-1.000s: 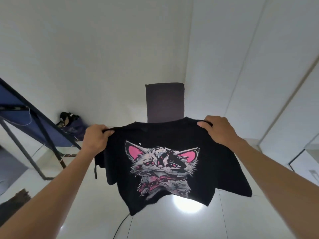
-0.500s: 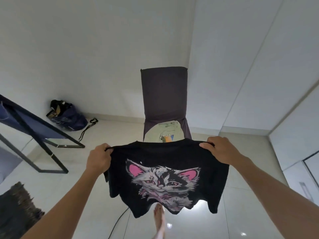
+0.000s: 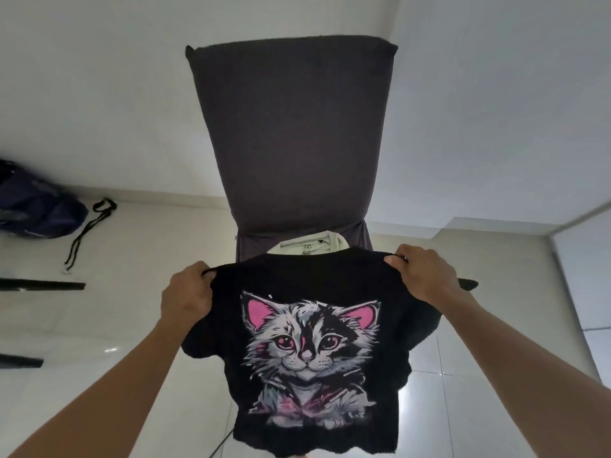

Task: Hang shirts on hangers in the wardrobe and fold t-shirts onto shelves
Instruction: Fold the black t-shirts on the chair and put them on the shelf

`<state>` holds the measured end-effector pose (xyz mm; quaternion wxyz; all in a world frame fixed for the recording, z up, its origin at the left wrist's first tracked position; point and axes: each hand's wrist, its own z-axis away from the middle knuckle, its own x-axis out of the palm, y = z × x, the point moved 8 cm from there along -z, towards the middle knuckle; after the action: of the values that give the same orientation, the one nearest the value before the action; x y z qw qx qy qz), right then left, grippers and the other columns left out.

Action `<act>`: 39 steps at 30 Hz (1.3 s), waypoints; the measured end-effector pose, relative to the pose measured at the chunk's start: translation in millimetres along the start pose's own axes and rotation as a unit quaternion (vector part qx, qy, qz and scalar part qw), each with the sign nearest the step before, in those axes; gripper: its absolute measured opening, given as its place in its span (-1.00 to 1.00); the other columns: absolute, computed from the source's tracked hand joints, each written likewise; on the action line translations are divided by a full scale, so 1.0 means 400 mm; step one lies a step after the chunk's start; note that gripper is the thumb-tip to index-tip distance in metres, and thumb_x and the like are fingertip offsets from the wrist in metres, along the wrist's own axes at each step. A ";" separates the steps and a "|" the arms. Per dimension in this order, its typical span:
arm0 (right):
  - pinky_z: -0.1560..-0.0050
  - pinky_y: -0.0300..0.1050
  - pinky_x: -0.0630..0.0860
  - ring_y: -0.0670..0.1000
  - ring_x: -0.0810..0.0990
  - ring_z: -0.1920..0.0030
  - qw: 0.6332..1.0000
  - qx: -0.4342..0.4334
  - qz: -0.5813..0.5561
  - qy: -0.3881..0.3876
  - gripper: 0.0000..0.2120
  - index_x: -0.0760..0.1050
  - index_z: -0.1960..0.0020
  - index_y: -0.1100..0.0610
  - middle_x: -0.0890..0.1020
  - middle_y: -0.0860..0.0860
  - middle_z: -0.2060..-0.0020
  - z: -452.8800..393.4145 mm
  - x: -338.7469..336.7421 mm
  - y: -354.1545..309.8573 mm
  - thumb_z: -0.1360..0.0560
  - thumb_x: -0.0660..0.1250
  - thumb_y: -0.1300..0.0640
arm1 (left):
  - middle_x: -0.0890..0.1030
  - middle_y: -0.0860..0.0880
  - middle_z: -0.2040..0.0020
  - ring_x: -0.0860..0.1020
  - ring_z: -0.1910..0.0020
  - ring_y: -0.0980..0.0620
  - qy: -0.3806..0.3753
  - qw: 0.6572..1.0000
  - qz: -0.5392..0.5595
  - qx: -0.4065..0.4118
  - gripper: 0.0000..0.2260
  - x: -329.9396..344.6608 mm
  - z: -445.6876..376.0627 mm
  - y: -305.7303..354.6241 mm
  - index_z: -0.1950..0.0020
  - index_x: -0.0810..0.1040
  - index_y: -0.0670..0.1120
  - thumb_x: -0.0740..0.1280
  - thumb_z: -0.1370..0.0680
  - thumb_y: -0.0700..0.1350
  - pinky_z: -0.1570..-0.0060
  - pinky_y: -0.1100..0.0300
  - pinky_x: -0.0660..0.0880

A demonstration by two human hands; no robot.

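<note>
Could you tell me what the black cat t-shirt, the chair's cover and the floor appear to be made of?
Black cat t-shirt: soft knit fabric, probably cotton; it drapes limply and bunches where the left hand and right hand grip it. Its matte cat print looks screen-printed.
Chair cover: dark grey, matte, stretchy-looking cloth, fitted smoothly over the backrest.
Floor: glossy pale tiles, with visible joints and light reflections.

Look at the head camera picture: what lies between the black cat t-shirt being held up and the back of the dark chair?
In the head view, a pale folded t-shirt lies on the chair seat, just beyond the black t-shirt.
</note>
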<state>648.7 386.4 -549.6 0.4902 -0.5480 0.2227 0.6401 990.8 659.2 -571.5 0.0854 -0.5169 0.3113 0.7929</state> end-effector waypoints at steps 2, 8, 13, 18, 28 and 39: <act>0.17 -0.01 0.39 0.13 0.47 0.16 1.000 0.018 0.016 0.007 -0.67 0.44 -0.04 0.05 0.56 0.06 0.14 -0.107 0.078 0.009 -0.67 0.07 -0.17 | 0.62 -0.14 0.09 0.56 0.06 -0.24 0.001 0.999 -0.032 -0.010 -0.79 0.076 -0.101 -0.003 0.01 0.56 -0.10 0.18 -0.67 -0.06 0.03 -0.11 0.53; 0.08 0.08 0.42 0.19 0.48 0.07 0.998 0.045 0.031 0.018 -0.71 0.44 -0.07 0.09 0.60 0.12 0.05 -0.316 0.264 0.041 -0.70 0.05 -0.06 | 0.62 -0.09 0.01 0.57 -0.03 -0.22 -0.011 0.991 -0.129 -0.013 -0.76 0.233 -0.299 -0.038 -0.06 0.58 -0.02 0.14 -0.68 -0.02 -0.03 -0.04 0.44; 0.06 0.10 0.44 0.24 0.53 -0.06 0.998 0.054 0.042 0.012 -0.71 0.47 -0.10 0.04 0.62 0.11 0.01 -0.404 0.322 0.059 -0.68 0.06 -0.10 | 0.62 -0.11 0.03 0.57 -0.01 -0.24 -0.011 0.988 -0.151 -0.028 -0.77 0.286 -0.374 -0.061 -0.07 0.60 -0.01 0.16 -0.67 -0.02 -0.06 -0.07 0.43; 0.09 0.09 0.36 0.25 0.48 -0.14 0.996 0.057 0.061 0.006 -0.67 0.48 -0.25 0.06 0.58 0.14 -0.06 -0.427 0.399 0.056 -0.68 0.07 -0.09 | 0.61 -0.12 0.03 0.56 0.01 -0.23 -0.030 0.984 -0.171 -0.044 -0.78 0.373 -0.400 -0.079 0.00 0.57 -0.05 0.16 -0.65 -0.03 -0.02 -0.03 0.35; -0.10 0.19 0.38 0.23 0.34 -0.28 0.992 0.084 0.072 0.054 -0.70 0.34 -0.33 0.11 0.42 0.17 -0.24 -0.379 0.440 0.057 -0.67 0.12 -0.01 | 0.50 -0.25 -0.20 0.45 -0.19 -0.30 0.013 0.984 -0.176 0.009 -0.71 0.421 -0.373 -0.069 -0.30 0.50 -0.17 0.17 -0.67 -0.07 -0.15 -0.13 0.35; -0.57 0.27 -0.14 0.11 -0.26 -0.60 0.999 -0.045 0.028 0.002 -0.46 -0.17 -0.63 -0.13 -0.20 -0.02 -0.62 0.073 0.621 -0.130 -0.68 -0.20 -0.19 | -0.03 -0.08 -0.65 -0.08 -0.63 -0.12 -0.106 0.899 -0.227 0.360 -0.48 0.619 0.092 0.040 -0.64 -0.06 0.08 -0.21 -0.69 0.18 -0.56 -0.19 0.05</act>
<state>699.9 527.6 -756.4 0.4471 -0.5644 0.2100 0.6615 843.4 621.7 -771.2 0.4755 -0.4210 0.4385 0.6359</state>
